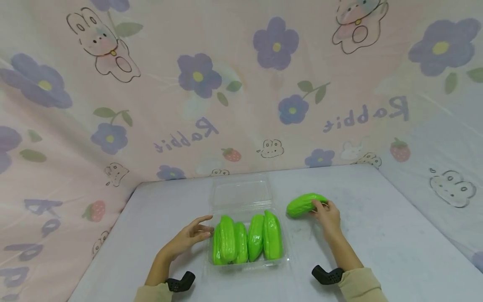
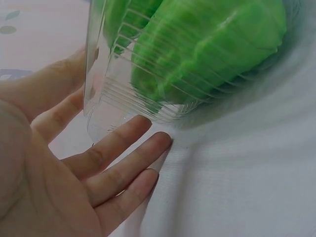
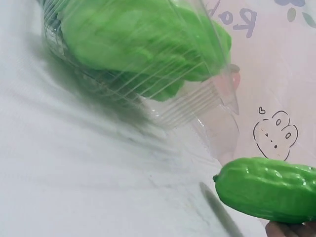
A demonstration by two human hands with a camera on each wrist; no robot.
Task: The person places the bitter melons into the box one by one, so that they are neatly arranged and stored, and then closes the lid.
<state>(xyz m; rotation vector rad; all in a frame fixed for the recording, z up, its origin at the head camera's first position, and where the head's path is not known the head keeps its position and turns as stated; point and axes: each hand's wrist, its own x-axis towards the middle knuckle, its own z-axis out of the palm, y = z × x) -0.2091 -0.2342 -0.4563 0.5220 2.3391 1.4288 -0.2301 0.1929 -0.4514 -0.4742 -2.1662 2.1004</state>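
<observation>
A glossy, bumpy green cucumber is gripped at its right end by my right hand, just right of a clear plastic box. In the right wrist view the cucumber appears above the white tabletop, its shadow below it, with only fingertips of the hand showing. Several more green cucumbers lie side by side lengthwise in the box. My left hand is beside the box's left wall, fingers spread and loosely extended. The left wrist view has those fingertips right at the ribbed plastic wall, palm bare.
The box's clear lid is folded back flat behind it on the white table. A pink curtain printed with flowers and rabbits rises behind the table and along its sides. Black wrist mounts sit on both wrists.
</observation>
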